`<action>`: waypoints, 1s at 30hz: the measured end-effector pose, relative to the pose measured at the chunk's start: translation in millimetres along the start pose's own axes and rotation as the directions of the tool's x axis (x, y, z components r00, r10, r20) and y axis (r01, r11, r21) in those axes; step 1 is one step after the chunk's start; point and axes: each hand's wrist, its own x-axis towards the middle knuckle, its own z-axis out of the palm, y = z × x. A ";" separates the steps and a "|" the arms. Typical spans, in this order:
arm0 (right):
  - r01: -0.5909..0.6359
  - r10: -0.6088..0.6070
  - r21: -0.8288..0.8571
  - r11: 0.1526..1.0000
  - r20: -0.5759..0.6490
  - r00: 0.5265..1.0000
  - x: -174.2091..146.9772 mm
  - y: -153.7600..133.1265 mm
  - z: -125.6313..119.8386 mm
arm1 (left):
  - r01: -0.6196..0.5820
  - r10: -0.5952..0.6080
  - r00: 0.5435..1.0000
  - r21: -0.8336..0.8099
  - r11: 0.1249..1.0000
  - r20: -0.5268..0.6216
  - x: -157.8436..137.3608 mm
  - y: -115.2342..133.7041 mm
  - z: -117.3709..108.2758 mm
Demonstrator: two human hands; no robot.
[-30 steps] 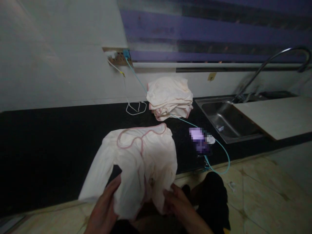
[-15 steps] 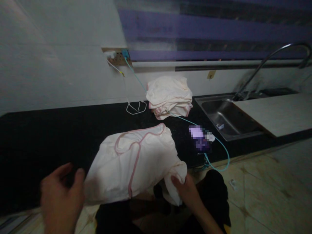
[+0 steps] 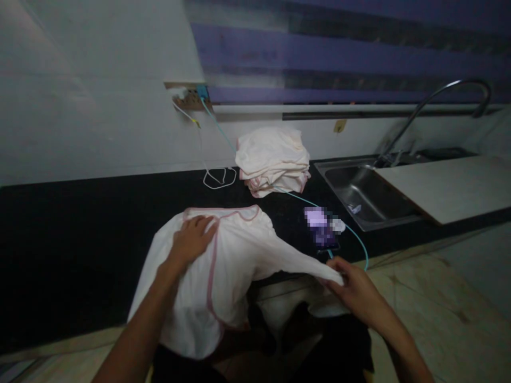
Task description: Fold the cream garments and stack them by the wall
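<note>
A cream garment with pink trim (image 3: 231,266) lies on the black counter (image 3: 80,234) and hangs over its front edge. My left hand (image 3: 194,239) rests flat on the garment near its pink neckline. My right hand (image 3: 353,287) grips the end of the garment's sleeve and holds it stretched out to the right, off the counter's edge.
A stack of folded cream garments (image 3: 273,159) sits at the back by the wall. A phone (image 3: 321,229) on a teal cable (image 3: 351,236) lies right of the garment. A white cable (image 3: 217,178) coils near the wall. A steel sink (image 3: 367,191) with a faucet (image 3: 439,101) and a board (image 3: 451,186) stands right.
My left hand came up from the lower left and pressed down on the garment near the neckline. My right hand pulled the sleeve out to the right.
</note>
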 end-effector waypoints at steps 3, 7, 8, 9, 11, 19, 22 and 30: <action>0.117 -0.160 -0.160 0.980 -0.292 0.943 11.1 -18.8 -1.2 | -0.055 0.061 0.996 0.078 0.995 -0.071 14.6 -1.8 3.4; 0.312 -0.340 -0.150 0.938 -0.218 0.915 40.7 -77.0 78.4 | -0.071 0.080 0.995 0.161 0.984 -0.051 15.8 22.6 18.2; 0.349 -0.370 -0.142 0.926 -0.170 0.913 52.8 -91.1 105.2 | -0.071 0.077 0.997 0.165 0.984 -0.030 15.8 28.7 20.6; 0.373 -0.392 -0.167 0.913 -0.100 0.914 66.6 -102.8 130.9 | -0.075 0.079 0.997 0.165 0.983 -0.012 15.9 33.6 21.9; 0.348 -0.363 -0.273 0.897 -0.005 0.932 97.2 -116.5 172.8 | -0.099 0.100 0.995 0.149 0.984 0.007 14.9 37.8 21.0; 0.293 -0.358 -0.538 0.790 -0.018 0.933 168.5 -82.1 199.3 | 0.095 -0.064 0.938 0.076 0.993 -0.342 -47.3 -45.0 2.7; 0.350 -0.381 -0.576 0.738 0.072 0.922 176.3 -71.7 190.2 | 0.213 -0.161 0.935 0.138 0.967 -0.316 -71.7 -73.0 0.2; 0.472 -0.402 -0.570 0.673 0.253 0.880 187.5 -64.1 171.7 | 0.179 -0.294 0.951 -0.605 0.776 -0.097 -28.9 -85.6 -50.2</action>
